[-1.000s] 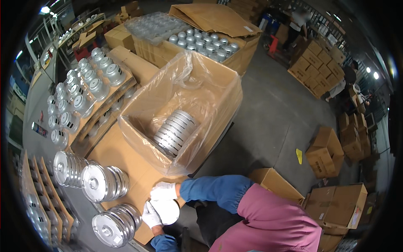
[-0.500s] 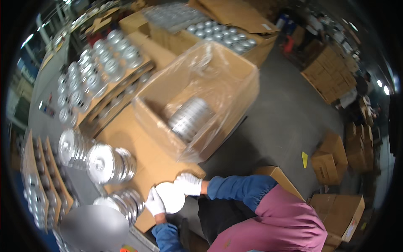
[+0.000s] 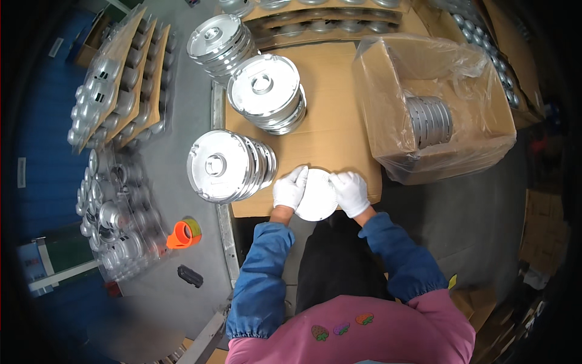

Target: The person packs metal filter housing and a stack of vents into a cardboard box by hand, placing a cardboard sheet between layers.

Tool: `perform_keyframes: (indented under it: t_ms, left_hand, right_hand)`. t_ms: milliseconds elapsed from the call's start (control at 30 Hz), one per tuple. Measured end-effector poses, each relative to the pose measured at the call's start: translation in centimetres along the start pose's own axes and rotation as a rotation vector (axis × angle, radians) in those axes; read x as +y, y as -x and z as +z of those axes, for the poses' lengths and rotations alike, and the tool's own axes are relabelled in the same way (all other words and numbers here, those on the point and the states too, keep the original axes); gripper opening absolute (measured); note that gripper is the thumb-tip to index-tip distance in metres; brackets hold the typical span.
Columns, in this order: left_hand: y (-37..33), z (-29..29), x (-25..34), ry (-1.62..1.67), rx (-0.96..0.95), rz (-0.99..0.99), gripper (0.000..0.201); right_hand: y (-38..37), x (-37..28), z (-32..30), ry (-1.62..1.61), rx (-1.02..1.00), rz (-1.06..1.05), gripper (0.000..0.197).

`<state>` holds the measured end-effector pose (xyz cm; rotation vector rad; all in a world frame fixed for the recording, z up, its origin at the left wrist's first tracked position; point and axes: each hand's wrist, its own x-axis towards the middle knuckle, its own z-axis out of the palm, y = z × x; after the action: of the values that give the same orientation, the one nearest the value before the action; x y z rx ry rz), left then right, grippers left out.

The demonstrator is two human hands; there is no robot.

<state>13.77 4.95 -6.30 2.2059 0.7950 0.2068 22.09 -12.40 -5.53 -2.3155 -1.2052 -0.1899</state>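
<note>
Between my hands is a round, bright metal disc (image 3: 317, 197), held at the near edge of a brown cardboard sheet (image 3: 330, 91). My left hand (image 3: 290, 189), in a white glove, pinches its left rim. My right hand (image 3: 350, 193), gloved too, grips the upper right rim; its fingers curl over and partly hide the edge. Just left of my left hand stands a stack of shiny metal discs (image 3: 215, 165). Two more such stacks rise behind it, a middle one (image 3: 262, 85) and a far one (image 3: 213, 35).
To the right, a cardboard box (image 3: 388, 115) lined with clear plastic holds a row of metal discs (image 3: 430, 121). Layered trays of metal parts (image 3: 115, 91) stand at the far left. An orange tape dispenser (image 3: 183, 234) and a dark object (image 3: 190, 276) lie on the grey surface at left.
My view has turned, so the lined box now appears at the right and the stacks farther up. Both hands still hold the disc; my right hand now sits on its upper right rim.
</note>
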Motion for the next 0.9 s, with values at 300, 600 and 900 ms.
perform_keyframes:
  t_ms: [300,600,900]
  left_hand:
    - [0.1,-0.1,-0.3,-0.005,0.01,0.01,0.034]
    - [0.1,-0.1,-0.5,0.031,0.01,-0.011,0.033]
    - [0.1,0.0,-0.8,0.001,0.008,-0.024,0.033]
  right_hand:
    - [1.9,0.3,-2.5,-0.084,-0.021,0.02,0.011]
    - [1.3,1.4,-0.2,-0.167,-0.101,0.032,0.017]
    - [0.3,2.1,-0.2,-0.224,-0.058,-0.053,0.015]
